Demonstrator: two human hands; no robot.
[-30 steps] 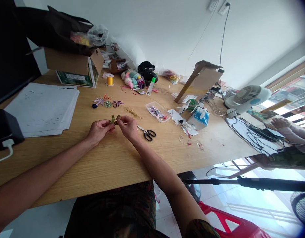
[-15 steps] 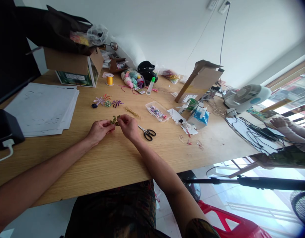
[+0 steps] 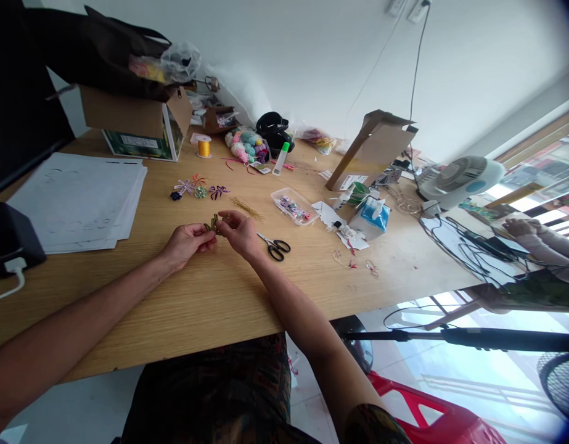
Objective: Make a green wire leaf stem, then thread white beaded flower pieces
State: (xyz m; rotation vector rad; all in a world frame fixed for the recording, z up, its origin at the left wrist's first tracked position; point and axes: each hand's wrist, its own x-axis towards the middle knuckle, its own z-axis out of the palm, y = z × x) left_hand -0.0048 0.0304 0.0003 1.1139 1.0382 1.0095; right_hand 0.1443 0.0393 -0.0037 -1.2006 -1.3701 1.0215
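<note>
While we watch over the bench (image 3: 127, 308), the left hand (image 3: 186, 242) and right hand (image 3: 238, 235) are pinching a small olive-gold wire piece (image 3: 212, 223) between their fingertips, held just above the wood, black-handled scissors (image 3: 275, 248) lying right beside the right hand.

White wall (image 3: 312, 61) behind a wooden table (image 3: 210, 308); bright window (image 3: 543, 179) at right, floor (image 3: 450, 370) apparently tiled.

a wooden table (image 3: 210, 308) with scissors (image 3: 275, 247), stacked paper (image 3: 76, 203) and a gold thread spool (image 3: 203, 147)
</note>
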